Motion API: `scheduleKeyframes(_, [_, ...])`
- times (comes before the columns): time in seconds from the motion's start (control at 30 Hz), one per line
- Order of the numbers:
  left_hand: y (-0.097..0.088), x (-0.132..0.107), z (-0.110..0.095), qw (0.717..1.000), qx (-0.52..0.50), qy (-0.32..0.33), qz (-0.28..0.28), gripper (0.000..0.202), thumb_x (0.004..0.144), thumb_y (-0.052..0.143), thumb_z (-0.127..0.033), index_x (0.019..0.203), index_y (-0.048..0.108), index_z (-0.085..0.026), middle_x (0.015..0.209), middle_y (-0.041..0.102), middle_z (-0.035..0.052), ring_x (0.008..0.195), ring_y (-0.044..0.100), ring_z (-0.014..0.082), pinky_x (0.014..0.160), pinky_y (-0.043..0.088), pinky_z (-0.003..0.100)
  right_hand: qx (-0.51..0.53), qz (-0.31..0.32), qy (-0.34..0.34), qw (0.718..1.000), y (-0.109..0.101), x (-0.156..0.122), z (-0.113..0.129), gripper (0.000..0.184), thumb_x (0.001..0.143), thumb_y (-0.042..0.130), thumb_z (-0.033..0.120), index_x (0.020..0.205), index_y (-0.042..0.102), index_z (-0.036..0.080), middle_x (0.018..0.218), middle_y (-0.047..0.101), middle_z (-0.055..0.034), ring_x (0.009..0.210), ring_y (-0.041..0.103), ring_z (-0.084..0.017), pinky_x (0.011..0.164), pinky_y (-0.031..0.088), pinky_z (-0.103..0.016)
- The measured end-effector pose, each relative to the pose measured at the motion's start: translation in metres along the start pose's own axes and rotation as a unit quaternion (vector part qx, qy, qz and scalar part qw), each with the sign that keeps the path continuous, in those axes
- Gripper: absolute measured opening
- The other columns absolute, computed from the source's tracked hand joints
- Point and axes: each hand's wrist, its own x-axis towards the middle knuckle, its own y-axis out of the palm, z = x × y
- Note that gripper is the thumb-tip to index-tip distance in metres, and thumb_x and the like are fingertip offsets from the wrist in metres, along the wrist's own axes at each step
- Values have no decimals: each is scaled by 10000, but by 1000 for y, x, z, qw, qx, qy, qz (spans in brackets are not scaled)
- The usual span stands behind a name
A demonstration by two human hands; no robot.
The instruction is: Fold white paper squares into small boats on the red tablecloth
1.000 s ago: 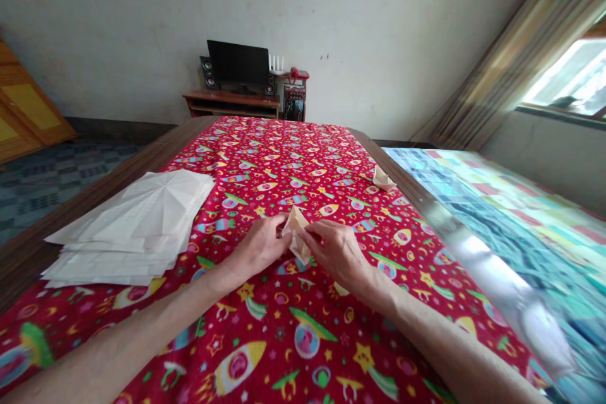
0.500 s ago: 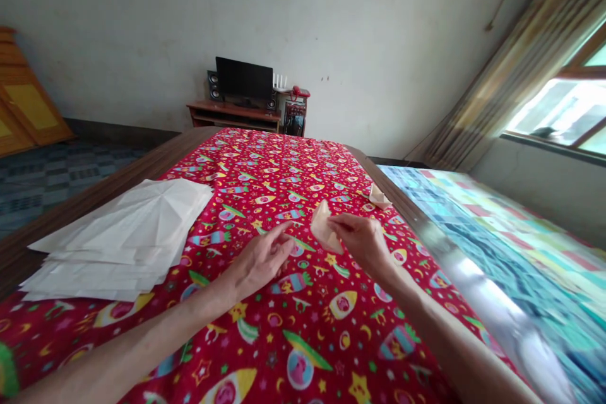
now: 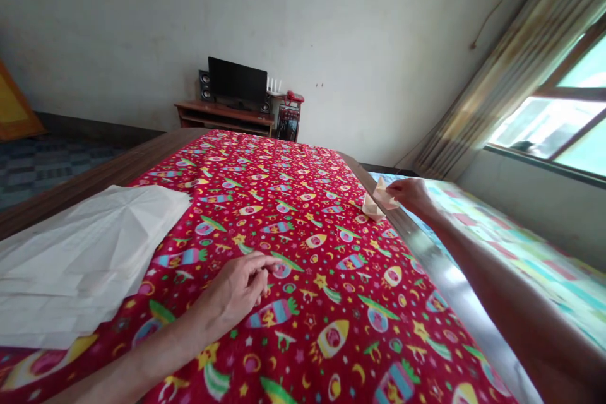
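Observation:
Out over the right edge of the red cloth, my right hand (image 3: pixel 411 194) pinches a folded paper boat (image 3: pixel 386 194) between thumb and fingertips. A second paper boat (image 3: pixel 373 207) sits on the cloth just left of it and nearer to me. My left hand (image 3: pixel 243 281) rests low over the middle of the red patterned cloth (image 3: pixel 303 252), index finger stretched out and the other fingers loosely bent. It holds nothing. To its left lies a stack of creased white paper sheets (image 3: pixel 89 252).
The cloth covers a brown wooden table (image 3: pixel 95 173). Beyond it stands a small desk (image 3: pixel 222 115) with a monitor (image 3: pixel 237 83) and speakers. At the right is a bed with a checkered cover (image 3: pixel 492 227), below a curtain (image 3: pixel 478 101) and a window.
My right hand has carried the folded paper boat rightward and away from me, near the other boat. My left hand has drawn slightly back to the left. The view has shifted a little right.

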Motion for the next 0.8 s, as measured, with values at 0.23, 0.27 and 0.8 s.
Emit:
scheduleKeyframes(0.23, [-2,-2,-4,999,33,19,1,357,844,376,-273,978,681,-146,898,674,60,478,561,75,497,467,180,-27,33,2,999,17,-4,2,249,752,534,217,803,764,139,663,702,-61,612,612,-159,524,358,-225])
scheduleKeyframes(0.27, [-3,-3,-5,999,33,17,1,359,846,378,-277,978,684,-146,919,677,65,475,562,72,497,468,179,-31,38,5,999,19,-5,3,251,757,532,219,811,765,142,667,703,-59,613,612,-158,524,360,-224])
scheduleKeyframes(0.8, [-1,-2,-10,999,29,11,-12,380,820,374,-281,948,704,-145,870,694,67,409,545,64,453,479,177,-69,111,20,991,12,10,21,220,757,561,169,824,768,133,731,714,-71,668,635,-168,540,397,-218])
